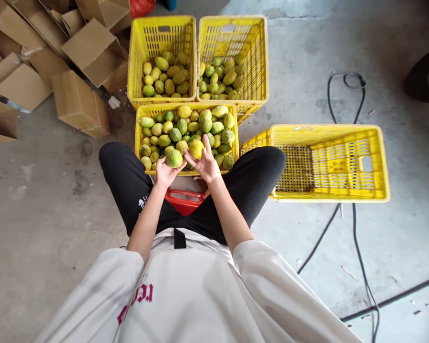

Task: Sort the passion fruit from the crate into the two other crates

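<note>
My left hand (pixel 165 173) cups a green-yellow lemon (pixel 174 158) in its fingers, palm turned up. Just beside it, my right hand (pixel 208 166) holds a yellower lemon (pixel 196 149), its fingers partly spread under and around the fruit. Both hands are over the near edge of a full yellow crate (pixel 142 172) between my knees. Inside that crate lie many loose lemons (pixel 182 126), from deep green to yellow, some with blotchy skin. The hands hide part of the fruit at the near edge.
Two yellow crates (pixel 162 21) (pixel 232 20) with lemons stand behind the near one. To the right, another yellow crate (pixel 357 166) shows its bare inside. Cardboard boxes (pixel 80 102) pile up at left. A black cable (pixel 361 257) crosses the floor; a red seat (pixel 184 202) is beneath me.
</note>
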Demonstrator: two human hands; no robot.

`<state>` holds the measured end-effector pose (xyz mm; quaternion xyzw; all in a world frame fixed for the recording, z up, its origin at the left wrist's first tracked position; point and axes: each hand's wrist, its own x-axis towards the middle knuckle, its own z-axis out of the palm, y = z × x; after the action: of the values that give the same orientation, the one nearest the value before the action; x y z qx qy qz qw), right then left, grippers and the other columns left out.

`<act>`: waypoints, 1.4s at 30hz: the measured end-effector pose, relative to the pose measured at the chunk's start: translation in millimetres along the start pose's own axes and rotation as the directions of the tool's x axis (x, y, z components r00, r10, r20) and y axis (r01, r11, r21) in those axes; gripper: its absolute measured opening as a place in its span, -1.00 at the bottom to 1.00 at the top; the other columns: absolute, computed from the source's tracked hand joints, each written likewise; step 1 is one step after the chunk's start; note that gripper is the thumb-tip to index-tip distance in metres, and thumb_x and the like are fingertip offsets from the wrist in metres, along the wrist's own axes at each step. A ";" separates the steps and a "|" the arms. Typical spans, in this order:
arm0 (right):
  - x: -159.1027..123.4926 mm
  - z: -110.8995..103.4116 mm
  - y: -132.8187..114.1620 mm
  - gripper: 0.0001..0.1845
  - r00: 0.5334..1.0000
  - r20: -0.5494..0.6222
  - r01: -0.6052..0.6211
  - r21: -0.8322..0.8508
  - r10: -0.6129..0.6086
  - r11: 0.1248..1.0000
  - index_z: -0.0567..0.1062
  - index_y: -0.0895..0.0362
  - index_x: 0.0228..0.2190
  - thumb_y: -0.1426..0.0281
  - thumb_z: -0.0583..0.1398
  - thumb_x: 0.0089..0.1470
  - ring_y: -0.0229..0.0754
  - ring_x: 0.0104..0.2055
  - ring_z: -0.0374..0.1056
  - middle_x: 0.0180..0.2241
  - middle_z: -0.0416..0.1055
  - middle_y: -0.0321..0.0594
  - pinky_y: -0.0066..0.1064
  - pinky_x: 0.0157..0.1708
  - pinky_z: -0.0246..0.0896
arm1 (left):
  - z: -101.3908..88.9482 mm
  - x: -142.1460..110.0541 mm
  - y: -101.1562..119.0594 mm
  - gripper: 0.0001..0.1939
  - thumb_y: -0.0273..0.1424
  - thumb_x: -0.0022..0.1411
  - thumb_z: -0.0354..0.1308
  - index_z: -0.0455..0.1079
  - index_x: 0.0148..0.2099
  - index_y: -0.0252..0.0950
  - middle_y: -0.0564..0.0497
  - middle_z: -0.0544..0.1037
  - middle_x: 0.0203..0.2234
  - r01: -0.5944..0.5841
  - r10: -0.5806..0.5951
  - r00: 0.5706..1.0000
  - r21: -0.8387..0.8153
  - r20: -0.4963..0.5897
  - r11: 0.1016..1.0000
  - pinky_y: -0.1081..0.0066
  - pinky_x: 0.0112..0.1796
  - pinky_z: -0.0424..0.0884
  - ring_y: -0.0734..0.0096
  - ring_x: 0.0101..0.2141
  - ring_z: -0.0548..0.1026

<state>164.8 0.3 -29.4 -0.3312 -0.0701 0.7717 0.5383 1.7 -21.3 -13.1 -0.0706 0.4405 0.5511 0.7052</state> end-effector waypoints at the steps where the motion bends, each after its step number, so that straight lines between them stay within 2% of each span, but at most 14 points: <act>1: -0.3 -0.9 -0.2 -0.46 1.000 -0.002 0.005 -0.009 -0.005 1.000 0.52 -0.29 0.15 0.36 0.38 0.19 -0.11 0.28 0.56 0.08 0.64 -0.43 -0.14 0.12 0.66 | 0.2 -0.4 0.1 -0.65 -0.28 0.46 0.06 0.53 0.16 -0.21 -0.16 0.75 -0.07 -0.007 0.007 1.000 -0.005 0.014 1.000 -0.09 0.17 0.61 -0.07 0.21 0.64; 3: -0.5 -2.9 -0.1 -0.39 1.000 -0.012 -0.005 -0.039 0.005 0.999 0.54 -0.29 0.16 0.43 0.41 0.13 -0.14 0.26 0.57 0.05 0.64 -0.43 -0.29 0.07 0.66 | 0.6 -0.8 0.2 -0.64 -0.28 0.47 0.07 0.53 0.18 -0.21 -0.17 0.74 -0.03 -0.011 0.011 0.999 -0.002 0.038 1.000 -0.09 0.18 0.60 -0.09 0.27 0.59; 6: -1.0 -4.0 1.6 -0.30 0.999 0.002 -0.041 -0.098 0.041 0.994 0.56 -0.25 0.19 0.46 0.43 0.05 -0.15 0.23 0.58 0.10 0.64 -0.40 -0.43 -0.02 0.64 | 0.0 0.5 -1.6 -0.74 -0.38 0.47 0.08 0.54 0.09 -0.18 -0.09 0.74 -0.04 -0.030 0.030 0.999 0.024 0.021 0.999 0.02 0.20 0.60 0.01 0.28 0.59; 10: -4.0 -1.5 4.3 -0.10 0.997 0.062 -0.026 -0.133 0.035 0.991 0.50 -0.30 0.28 0.53 0.42 -0.04 -0.16 0.21 0.57 0.21 0.59 -0.42 -0.45 -0.05 0.63 | -3.0 5.3 -7.3 -0.89 -0.48 0.41 0.21 0.52 -0.09 -0.18 -0.01 0.73 -0.11 -0.056 0.057 0.998 0.072 -0.002 0.996 0.12 0.21 0.58 0.14 0.21 0.63; 12: -5.1 -0.8 5.3 -0.09 0.997 0.068 -0.015 -0.135 0.025 0.991 0.50 -0.30 0.28 0.55 0.41 -0.06 -0.16 0.22 0.56 0.21 0.59 -0.42 -0.43 -0.01 0.63 | -3.6 7.3 -8.9 -0.94 -0.48 0.40 0.24 0.50 -0.14 -0.21 -0.02 0.72 -0.15 -0.052 0.054 0.998 0.081 -0.011 0.995 0.14 0.21 0.58 0.15 0.16 0.66; 14: -4.7 -1.5 5.8 -0.20 0.998 0.053 -0.032 -0.130 0.039 0.991 0.53 -0.27 0.23 0.53 0.39 -0.01 -0.15 0.25 0.55 0.16 0.62 -0.41 -0.38 0.03 0.63 | -2.8 7.9 -8.4 -0.95 -0.46 0.41 0.23 0.50 -0.16 -0.22 -0.03 0.72 -0.19 -0.042 0.044 0.999 0.084 -0.029 0.996 0.14 0.21 0.58 0.14 0.14 0.66; 19: 1.4 -5.2 4.8 -0.71 0.997 -0.016 -0.075 -0.044 0.074 0.996 0.59 -0.13 0.01 0.26 0.32 0.24 -0.07 0.27 0.55 -0.01 0.68 -0.33 -0.23 0.07 0.65 | 0.6 2.7 -3.6 -0.86 -0.37 0.42 0.14 0.53 -0.12 -0.22 -0.11 0.73 -0.08 -0.019 0.020 1.000 0.022 -0.025 1.000 -0.02 0.24 0.57 0.01 0.25 0.60; 22: 3.8 -5.4 4.2 -0.75 0.999 -0.020 -0.031 0.014 0.031 0.999 0.58 -0.09 -0.02 0.24 0.29 0.27 0.00 0.28 0.55 -0.05 0.69 -0.29 0.00 0.19 0.61 | 1.0 -0.3 -2.7 -0.76 -0.35 0.43 0.03 0.53 -0.06 -0.22 -0.15 0.72 0.01 -0.025 0.025 0.999 -0.034 0.023 0.999 -0.11 0.24 0.56 -0.02 0.30 0.56; 25: 4.3 -5.1 6.2 -0.73 1.000 -0.003 -0.003 0.020 0.003 1.000 0.56 -0.11 -0.04 0.32 0.32 0.21 -0.01 0.29 0.55 -0.08 0.70 -0.33 0.11 0.25 0.56 | 1.1 -0.1 -3.0 -0.75 -0.35 0.40 0.06 0.53 -0.01 -0.20 -0.15 0.70 0.08 -0.043 0.043 0.999 -0.041 0.020 0.998 -0.14 0.25 0.54 -0.02 0.35 0.51; 29: 7.2 -7.1 13.3 -0.72 0.999 -0.033 0.003 0.001 -0.003 1.000 0.56 -0.10 -0.05 0.39 0.30 0.21 -0.10 0.28 0.56 -0.08 0.70 -0.38 -0.03 0.30 0.54 | 2.0 1.6 -4.3 -0.86 -0.41 0.34 0.19 0.52 -0.07 -0.19 -0.09 0.67 0.14 -0.095 0.095 0.995 0.043 0.010 0.995 -0.01 0.34 0.47 0.04 0.43 0.41; 32: 11.7 -10.4 19.5 -0.76 0.993 -0.117 -0.022 -0.029 0.018 0.999 0.58 -0.05 -0.07 0.43 0.24 0.25 -0.15 0.29 0.55 -0.09 0.71 -0.31 -0.23 0.32 0.53 | 2.8 1.6 -6.1 -0.93 -0.40 0.35 0.28 0.51 -0.11 -0.19 -0.10 0.64 0.19 -0.105 0.104 0.995 0.108 0.007 0.989 0.01 0.37 0.44 0.03 0.48 0.33; 34: 14.0 -12.9 23.0 -0.74 0.988 -0.150 -0.037 -0.054 0.028 0.998 0.58 -0.05 -0.06 0.42 0.24 0.24 -0.15 0.30 0.55 -0.05 0.71 -0.28 -0.27 0.30 0.55 | 3.0 2.0 -7.2 -0.93 -0.37 0.38 0.33 0.50 -0.13 -0.18 -0.11 0.63 0.21 -0.106 0.107 0.994 0.120 -0.005 0.987 0.03 0.34 0.48 0.02 0.47 0.34; 39: 14.4 -17.8 27.6 -0.77 0.995 -0.097 -0.027 -0.059 0.021 0.998 0.57 -0.06 -0.11 0.34 0.35 0.17 -0.12 0.22 0.60 -0.10 0.70 -0.29 -0.31 0.17 0.63 | 1.9 6.9 -7.3 -0.78 -0.20 0.57 0.17 0.54 -0.06 -0.20 -0.15 0.67 0.13 -0.059 0.061 0.998 0.085 -0.020 0.995 0.18 0.16 0.62 0.05 0.36 0.49; 42: 13.7 -18.8 26.3 -0.74 0.995 -0.099 -0.008 -0.052 0.003 0.999 0.54 -0.06 -0.15 0.36 0.40 0.12 -0.14 0.22 0.60 -0.08 0.70 -0.33 -0.37 0.14 0.61 | 1.2 8.5 -5.6 -0.73 -0.12 0.56 0.16 0.56 0.01 -0.17 -0.13 0.69 0.10 -0.038 0.041 0.998 0.060 -0.049 0.997 0.18 0.10 0.65 0.01 0.30 0.56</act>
<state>152.4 -3.1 -62.2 -0.3831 -0.0627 0.7540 0.5300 7.1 -16.7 -20.5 -0.0546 0.4754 0.5496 0.6848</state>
